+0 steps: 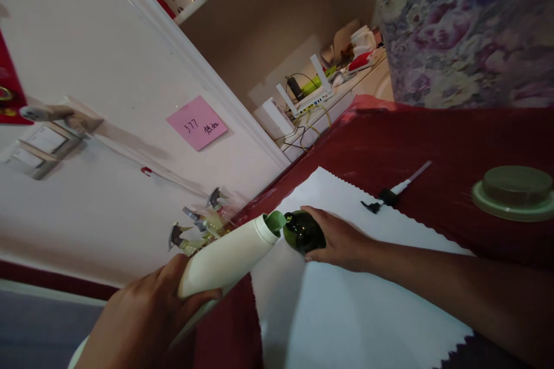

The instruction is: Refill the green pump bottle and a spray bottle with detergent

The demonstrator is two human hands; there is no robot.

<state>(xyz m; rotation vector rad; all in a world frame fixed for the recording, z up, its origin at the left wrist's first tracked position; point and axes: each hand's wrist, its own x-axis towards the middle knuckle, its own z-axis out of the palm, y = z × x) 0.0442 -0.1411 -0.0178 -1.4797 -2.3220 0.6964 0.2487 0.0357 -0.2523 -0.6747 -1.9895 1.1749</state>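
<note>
White bottle (pixel 229 256) tilted, clamped in left hand (pixel 142 317), its green neck touching the dark green bottle (pixel 303 232) gripped by right hand (pixel 341 239) over white cloth (pixel 346 311).

A cream-white plastic bottle (pixel 227 259) with a pale green neck meets a dark green glossy bottle (pixel 304 232) over a white cloth with a zigzag edge (pixel 346 300), which lies on a deep red surface (pixel 454 144). An olive-green round lid (pixel 515 191) sits on the red, and a black-and-white pump tube (pixel 396 191) lies near it. A pink sticky note with dark writing (pixel 197 122) marks the off-white wall, and a fabric with purple and grey flowers (pixel 463 29) hangs above.
</note>
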